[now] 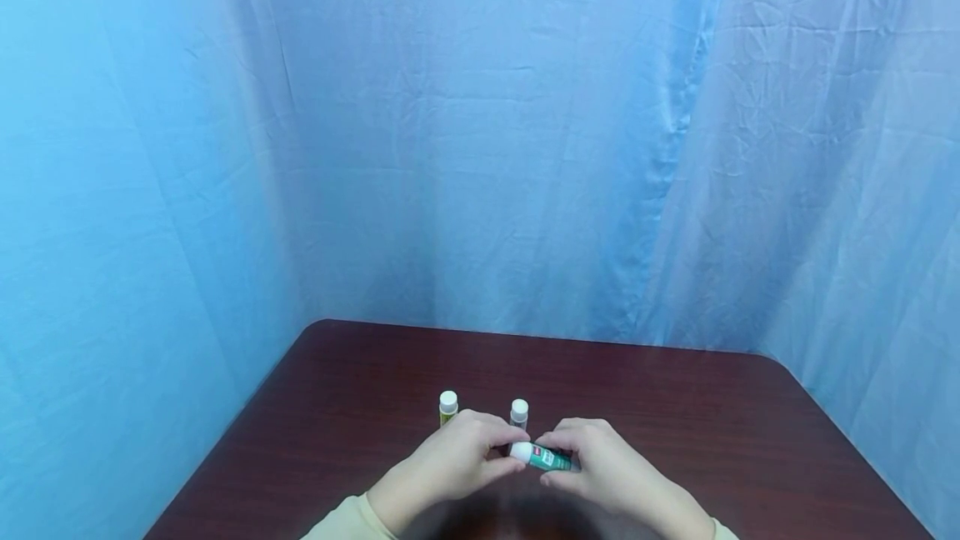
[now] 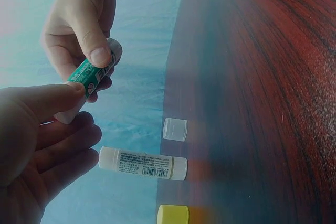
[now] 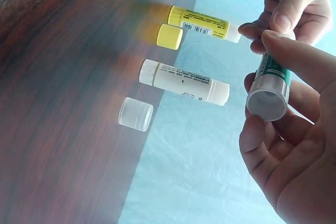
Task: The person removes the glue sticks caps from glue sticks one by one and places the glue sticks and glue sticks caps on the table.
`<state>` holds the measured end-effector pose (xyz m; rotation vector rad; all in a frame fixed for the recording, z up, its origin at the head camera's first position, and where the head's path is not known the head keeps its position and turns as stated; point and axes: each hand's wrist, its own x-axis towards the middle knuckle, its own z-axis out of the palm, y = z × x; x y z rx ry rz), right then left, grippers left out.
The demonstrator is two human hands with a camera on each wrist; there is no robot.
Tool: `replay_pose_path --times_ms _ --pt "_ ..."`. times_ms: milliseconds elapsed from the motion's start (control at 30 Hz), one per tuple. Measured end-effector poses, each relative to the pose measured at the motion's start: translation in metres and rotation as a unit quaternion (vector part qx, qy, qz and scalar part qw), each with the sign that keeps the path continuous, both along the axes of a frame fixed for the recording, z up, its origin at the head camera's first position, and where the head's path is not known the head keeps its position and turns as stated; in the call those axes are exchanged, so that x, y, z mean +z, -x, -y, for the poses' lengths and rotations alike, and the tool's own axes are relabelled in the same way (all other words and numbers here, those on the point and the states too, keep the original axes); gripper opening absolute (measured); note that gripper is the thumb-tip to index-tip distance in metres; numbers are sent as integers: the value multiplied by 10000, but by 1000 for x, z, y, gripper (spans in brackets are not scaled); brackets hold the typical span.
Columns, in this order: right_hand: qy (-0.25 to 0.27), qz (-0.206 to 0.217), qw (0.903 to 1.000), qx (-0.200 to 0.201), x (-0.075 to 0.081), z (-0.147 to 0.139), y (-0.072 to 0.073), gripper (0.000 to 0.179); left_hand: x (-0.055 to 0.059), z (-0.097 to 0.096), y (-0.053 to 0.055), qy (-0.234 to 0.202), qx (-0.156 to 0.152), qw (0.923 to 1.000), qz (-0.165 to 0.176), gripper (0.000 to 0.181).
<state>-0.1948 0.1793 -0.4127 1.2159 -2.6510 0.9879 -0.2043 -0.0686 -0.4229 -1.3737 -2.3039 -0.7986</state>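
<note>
Both hands hold one green glue stick (image 1: pixel 550 458), tilted sideways above the dark table. My left hand (image 1: pixel 468 455) pinches its white end between thumb and fingertips. Around the green body curl the fingers and thumb of my right hand (image 1: pixel 603 467); the hollow base of the tube faces the right wrist camera. Just beyond the hands a white glue stick (image 3: pixel 184 83) stands upright on the table. A yellow glue stick (image 3: pixel 202 23) with a white top stands to its left, partly hidden by my left hand in the head view.
On the table by the standing sticks are a small yellow cap (image 3: pixel 169 36) and a translucent whitish cap (image 3: pixel 135 114). The dark red-brown wooden table (image 1: pixel 675 390) has rounded far corners. Light blue curtains (image 1: pixel 510 148) hang behind it and at both sides.
</note>
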Motion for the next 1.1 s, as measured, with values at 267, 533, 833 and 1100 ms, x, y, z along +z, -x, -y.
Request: replay_pose_path --times_ms 267,533,833,1100 --pt "-34 -76 10000 45 1 1 0 20 0 0 0 61 21 10000 22 9" --pt "-77 -146 9998 136 -1 -1 2 19 0 0 0 85 -40 10000 18 10" --pt "-136 -297 9992 229 -3 -2 3 21 0 0 0 201 -21 9998 23 14" --pt "-190 -524 9980 291 -1 -4 3 22 4 0 -1 298 -60 9995 -41 11"
